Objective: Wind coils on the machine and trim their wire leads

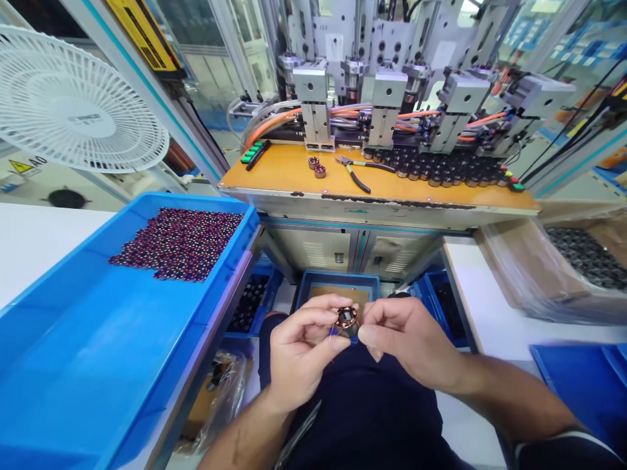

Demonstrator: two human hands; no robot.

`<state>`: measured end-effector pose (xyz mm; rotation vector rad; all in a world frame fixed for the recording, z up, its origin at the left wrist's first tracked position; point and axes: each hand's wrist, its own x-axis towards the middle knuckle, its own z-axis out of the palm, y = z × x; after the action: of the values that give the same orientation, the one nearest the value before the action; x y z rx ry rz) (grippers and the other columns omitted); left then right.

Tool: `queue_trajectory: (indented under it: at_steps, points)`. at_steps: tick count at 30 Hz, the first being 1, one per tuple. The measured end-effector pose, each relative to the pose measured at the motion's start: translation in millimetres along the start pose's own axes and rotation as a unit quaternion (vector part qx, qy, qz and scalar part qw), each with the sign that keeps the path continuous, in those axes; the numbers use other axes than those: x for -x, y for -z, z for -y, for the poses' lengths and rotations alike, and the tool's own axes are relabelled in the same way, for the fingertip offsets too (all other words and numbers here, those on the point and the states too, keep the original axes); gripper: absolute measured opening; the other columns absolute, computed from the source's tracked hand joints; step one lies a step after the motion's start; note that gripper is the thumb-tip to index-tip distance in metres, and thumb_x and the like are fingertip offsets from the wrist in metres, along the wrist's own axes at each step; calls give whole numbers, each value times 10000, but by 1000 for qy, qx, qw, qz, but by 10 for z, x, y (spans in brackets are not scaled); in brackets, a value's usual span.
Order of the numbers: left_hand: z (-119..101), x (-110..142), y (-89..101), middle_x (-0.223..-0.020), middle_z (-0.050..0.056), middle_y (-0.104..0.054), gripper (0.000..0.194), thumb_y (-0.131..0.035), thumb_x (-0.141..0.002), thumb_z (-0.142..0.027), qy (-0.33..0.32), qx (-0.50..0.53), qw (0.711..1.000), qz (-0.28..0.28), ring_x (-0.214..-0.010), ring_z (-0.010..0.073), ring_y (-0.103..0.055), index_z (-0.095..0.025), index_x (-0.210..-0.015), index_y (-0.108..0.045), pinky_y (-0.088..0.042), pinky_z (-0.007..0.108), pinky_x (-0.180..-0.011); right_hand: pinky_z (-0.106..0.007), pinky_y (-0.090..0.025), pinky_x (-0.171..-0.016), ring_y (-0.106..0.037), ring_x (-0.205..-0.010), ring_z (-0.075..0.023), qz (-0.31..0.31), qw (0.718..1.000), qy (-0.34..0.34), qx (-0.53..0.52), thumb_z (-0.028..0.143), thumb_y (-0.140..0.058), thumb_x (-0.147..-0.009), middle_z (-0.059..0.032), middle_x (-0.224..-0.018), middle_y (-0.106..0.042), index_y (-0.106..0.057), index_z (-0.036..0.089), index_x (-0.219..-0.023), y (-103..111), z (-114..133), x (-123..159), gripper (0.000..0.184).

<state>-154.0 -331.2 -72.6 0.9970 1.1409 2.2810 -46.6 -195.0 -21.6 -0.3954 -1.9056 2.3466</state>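
Note:
A small round motor stator (347, 321) with copper windings is held in front of my lap. My left hand (306, 346) grips it between thumb and fingers. Thin wire ends stick out below its left side. My right hand (404, 336) is closed in a pinch at the stator's right edge; what lies between its fingertips is too small to make out. On the orange bench ahead lie two more stators (320, 171) and a pair of cutting pliers (355, 175) with its handles spread.
A blue tray (98, 333) at left holds many stators in rows. Dark cylindrical parts (441, 166) crowd the bench (289, 179) under the machine's clamps (386, 98). A fan (78, 108) stands at upper left. At right are a plastic-lined carton (524, 274) and a blue bin (578, 378).

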Motion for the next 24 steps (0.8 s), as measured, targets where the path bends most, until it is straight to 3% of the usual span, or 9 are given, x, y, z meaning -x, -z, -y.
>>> queue_trajectory:
  at_steps: [5, 9, 11, 13, 14, 16, 19, 22, 24]
  points:
    - [12, -26, -22, -1130, 11, -753, 315, -770, -773, -95, 5, 16, 1000, 15, -1114, 209, -696, -284, -1023, -733, -579, 358, -970, -209, -454, -551, -525, -566, -68, 56, 995, -1, -88, 403, -758, -792, 3, -712, -593, -676, 130, -897, -1, -120, -81, 304]
    - [99, -144, 48, -1123, 55, -766, 124, -697, -867, -290, 18, 10, 1000, -19, -1119, 265, -693, -289, -976, -757, -583, 461, -951, -230, -519, -577, -573, -616, -90, 2, 984, 176, 19, 307, -715, -827, -15, -771, -622, -666, 153, -944, -23, -149, -131, 200]
    - [119, -196, 124, -1108, 76, -768, 156, -653, -897, -352, 8, -48, 991, -125, -1070, 256, -716, -252, -949, -761, -598, 436, -917, -243, -541, -611, -606, -664, -111, -101, 917, 339, 186, 222, -714, -812, -27, -800, -650, -648, 174, -965, 6, -161, -156, 173]
    - [82, -188, 183, -1060, 73, -770, 141, -676, -883, -295, -37, -178, 959, -218, -998, 209, -732, -219, -974, -753, -605, 351, -876, -255, -558, -633, -633, -694, -132, -193, 791, 461, 352, 164, -708, -793, -36, -803, -672, -630, 189, -1000, 68, -192, -190, 223]
    - [40, -158, 193, -1025, 62, -768, 148, -699, -862, -237, -66, -254, 939, -224, -960, 185, -731, -213, -1000, -748, -602, 314, -856, -264, -567, -644, -643, -702, -142, -219, 733, 493, 415, 149, -702, -788, -41, -802, -680, -621, 189, -1021, 106, -219, -210, 249]
    - [-68, -69, 156, -988, 45, -759, 283, -741, -808, -147, -109, -373, 911, -139, -912, 170, -718, -219, -1082, -726, -593, 292, -834, -281, -584, -655, -649, -699, -152, -231, 657, 523, 491, 140, -692, -787, -42, -784, -682, -607, 180, -1042, 183, -287, -253, 273]
    - [-208, 15, -1, -1043, 57, -751, 472, -788, -764, -157, -125, -440, 889, 14, -896, 172, -713, -216, -1216, -664, -591, 276, -819, -303, -592, -658, -648, -718, -163, -216, 601, 560, 528, 137, -677, -804, -51, -781, -680, -605, 155, -1043, 259, -386, -305, 249]
    - [-243, -30, -130, -1026, 50, -750, 447, -775, -790, -212, -102, -439, 892, 32, -820, 141, -709, -209, -1219, -649, -591, 230, -764, -325, -586, -651, -653, -741, -182, -200, 554, 599, 542, 165, -649, -843, -80, -791, -681, -621, 113, -1011, 267, -419, -312, 178]
    - [-224, -81, -147, -1008, 36, -753, 374, -749, -812, -193, -75, -425, 901, 30, -792, 127, -702, -218, -1175, -664, -588, 221, -749, -322, -585, -663, -651, -746, -180, -190, 566, 593, 540, 151, -648, -837, -78, -800, -682, -620, 118, -1014, 243, -392, -286, 183]
